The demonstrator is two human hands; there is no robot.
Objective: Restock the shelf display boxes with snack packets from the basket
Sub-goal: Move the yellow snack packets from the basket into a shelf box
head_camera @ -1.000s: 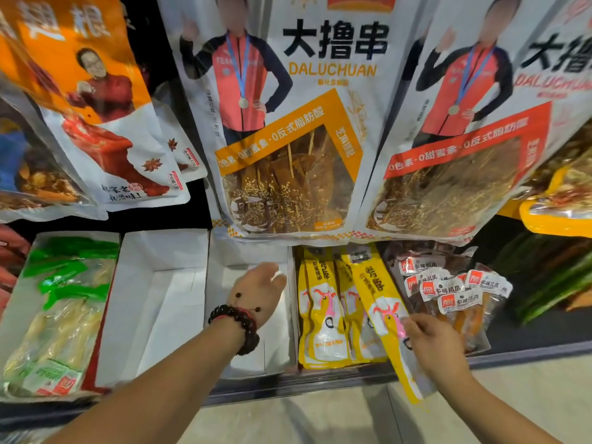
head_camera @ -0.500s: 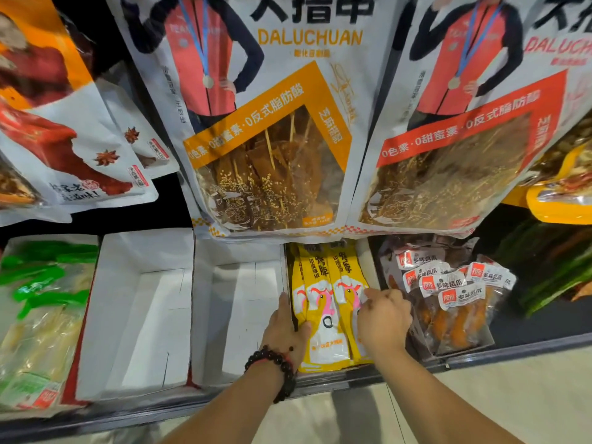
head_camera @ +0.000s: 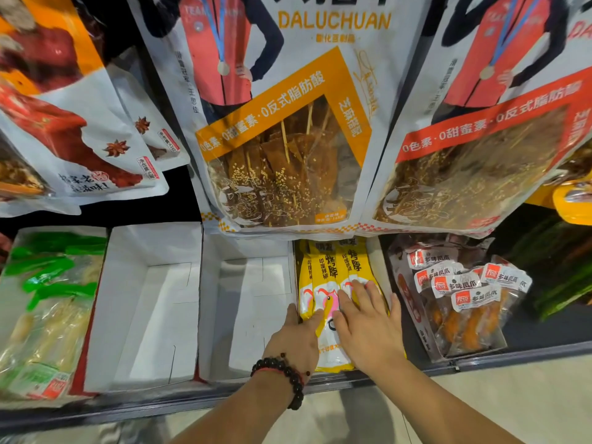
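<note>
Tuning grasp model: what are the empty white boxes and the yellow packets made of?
Empty white boxes: likely matte paperboard, since fold creases and cut flap seams show on the floor and walls. Yellow packets: probably glossy printed plastic film, with sheen and soft wrinkles; inner layers cannot be told. Both hands, left and right, rest flat on them.
</note>
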